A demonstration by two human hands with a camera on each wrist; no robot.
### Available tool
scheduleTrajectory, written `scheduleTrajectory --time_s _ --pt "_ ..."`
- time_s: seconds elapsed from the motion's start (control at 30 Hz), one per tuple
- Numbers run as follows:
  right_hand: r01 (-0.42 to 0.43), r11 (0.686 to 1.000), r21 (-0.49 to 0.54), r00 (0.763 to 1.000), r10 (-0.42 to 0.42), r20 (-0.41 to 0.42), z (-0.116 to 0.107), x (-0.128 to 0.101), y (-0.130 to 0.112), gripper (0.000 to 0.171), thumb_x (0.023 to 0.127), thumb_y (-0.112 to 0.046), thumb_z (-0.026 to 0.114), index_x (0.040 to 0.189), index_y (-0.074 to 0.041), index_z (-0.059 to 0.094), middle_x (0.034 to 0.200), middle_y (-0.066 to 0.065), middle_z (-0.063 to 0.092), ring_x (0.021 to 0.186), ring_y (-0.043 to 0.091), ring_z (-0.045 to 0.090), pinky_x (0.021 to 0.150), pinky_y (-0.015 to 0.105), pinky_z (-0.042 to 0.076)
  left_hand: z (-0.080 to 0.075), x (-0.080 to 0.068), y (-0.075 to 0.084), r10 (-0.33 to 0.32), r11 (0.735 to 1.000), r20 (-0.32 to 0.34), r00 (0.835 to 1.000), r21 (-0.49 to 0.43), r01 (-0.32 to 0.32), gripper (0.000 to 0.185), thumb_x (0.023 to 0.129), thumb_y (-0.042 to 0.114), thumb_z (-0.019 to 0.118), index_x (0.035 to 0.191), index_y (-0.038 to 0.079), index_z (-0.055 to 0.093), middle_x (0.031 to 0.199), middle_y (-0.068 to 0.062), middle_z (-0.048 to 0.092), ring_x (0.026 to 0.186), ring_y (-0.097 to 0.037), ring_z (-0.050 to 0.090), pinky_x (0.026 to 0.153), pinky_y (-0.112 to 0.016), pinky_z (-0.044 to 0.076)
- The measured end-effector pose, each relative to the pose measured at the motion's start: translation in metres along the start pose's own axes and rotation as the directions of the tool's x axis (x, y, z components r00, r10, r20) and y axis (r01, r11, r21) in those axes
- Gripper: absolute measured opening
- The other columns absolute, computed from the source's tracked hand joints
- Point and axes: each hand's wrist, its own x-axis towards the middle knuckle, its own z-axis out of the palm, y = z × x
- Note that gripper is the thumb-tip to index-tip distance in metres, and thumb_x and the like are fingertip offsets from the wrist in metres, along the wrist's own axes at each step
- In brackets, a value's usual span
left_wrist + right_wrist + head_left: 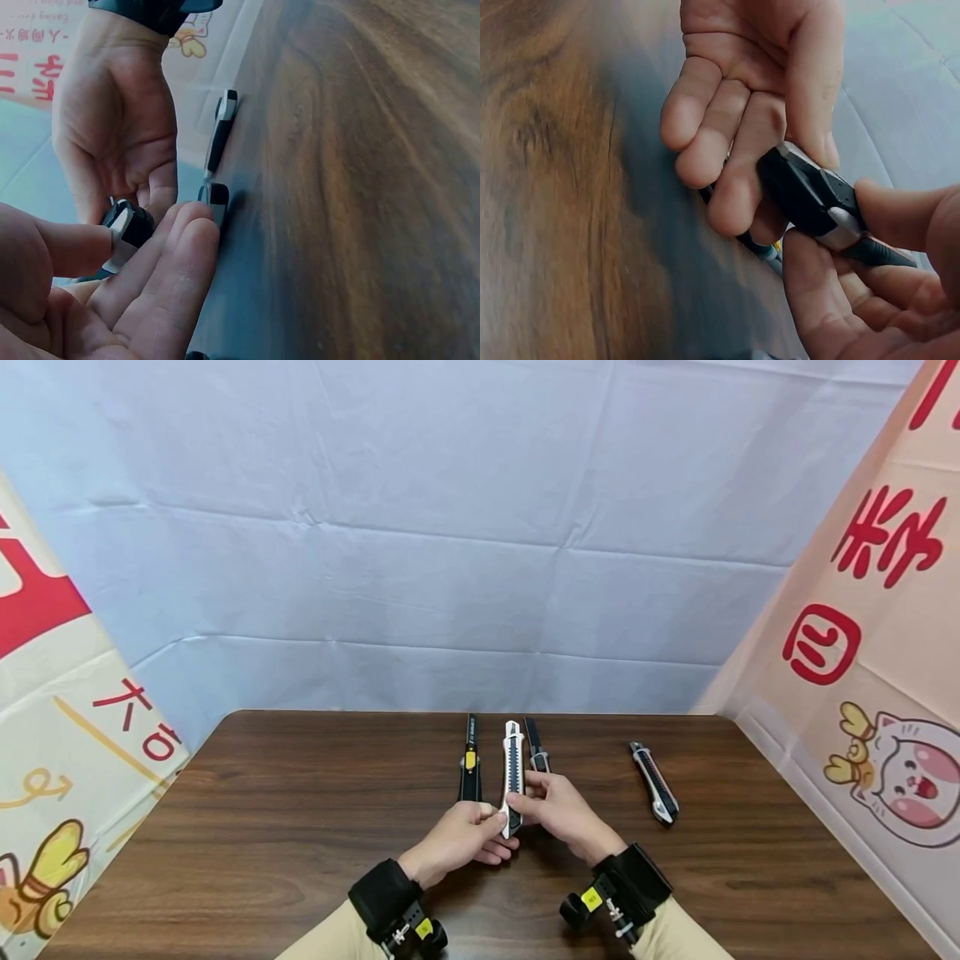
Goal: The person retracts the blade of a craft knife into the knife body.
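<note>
Between the two hands, just above the brown table (pixel 285 827), a white-and-black utility knife (pixel 513 770) is held by its near butt end. The left hand (pixel 457 839) pinches that end between thumb and curled fingers; the right hand (pixel 558 810) closes on it from the other side, thumb on top and fingers beneath. The right wrist view confirms both thumbs (pixel 814 90) bearing on the dark end cap (pixel 806 191). Neither grip is wide: both are narrow pinches on the same short stretch of handle.

Handling judgement: the body looks rigid, a hard casing, light enough for a fingertip hold and unlikely to flex. The smooth casing may slip under a pinch, so the ribbed slider track or the flat sides of the handle offer the surer purchase. The far tip, where a blade would emerge, is best avoided (whether any blade is extended cannot be made out at this resolution).

Count: four utility knives in all. One is in hand. Three lie on the table: a black knife with a yellow slider (pixel 470 768) just left of the held one, a dark knife (pixel 536 750) just beside it on the right and partly hidden by the right hand, and a grey-and-black knife (pixel 655 782) well apart to the right. Two hands are engaged, each with a wrist-mounted camera strap.
</note>
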Motion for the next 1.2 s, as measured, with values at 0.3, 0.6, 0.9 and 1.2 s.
scheduleTrajectory --time_s 0.3,0.6,0.9,1.2 --pt "-0.006 0.999 -0.035 0.999 0.004 -0.054 -0.021 -0.006 0.005 0.043 0.097 -0.012 0.060 0.133 0.008 0.051 0.108 0.017 0.067 0.086 0.015 0.068 0.075 0.031 0.058 0.013 0.006 0.007 0.041 0.998 -0.003 0.999 0.040 -0.041 0.028 0.100 0.014 0.053 0.119 -0.005 0.062 0.102 -0.024 0.072 0.088 -0.029 0.072 0.074 -0.033 0.061" --pt "-0.055 0.995 -0.082 0.994 0.047 -0.099 -0.054 -0.015 0.016 0.048 0.096 -0.013 0.061 0.134 0.012 0.047 0.110 0.021 0.066 0.089 0.021 0.070 0.080 0.036 0.060 0.023 0.008 0.008 0.037 0.998 0.038 0.999 0.045 -0.038 0.030 0.100 0.016 0.055 0.121 -0.005 0.060 0.102 -0.022 0.072 0.089 -0.028 0.072 0.076 -0.033 0.061" --pt "-0.142 0.955 -0.259 0.979 0.098 -0.177 -0.089 -0.019 0.027 0.052 0.095 -0.017 0.064 0.134 0.013 0.047 0.113 0.025 0.066 0.086 0.017 0.068 0.074 0.034 0.060 0.025 0.007 0.011 0.030 0.997 0.072 0.997 0.062 -0.034 0.030 0.100 0.016 0.054 0.122 -0.004 0.060 0.100 -0.019 0.073 0.090 -0.027 0.072 0.077 -0.033 0.061" --pt "-0.202 0.903 -0.380 0.964 0.115 -0.240 -0.106 -0.018 0.035 0.047 0.093 -0.018 0.065 0.128 0.011 0.054 0.109 0.024 0.068 0.079 0.018 0.070 0.070 0.034 0.059 0.022 0.007 0.008 0.009 0.997 0.079 0.997 0.078 -0.015 0.028 0.100 0.018 0.055 0.119 -0.001 0.064 0.098 -0.015 0.074 0.088 -0.022 0.072 0.076 -0.031 0.060"
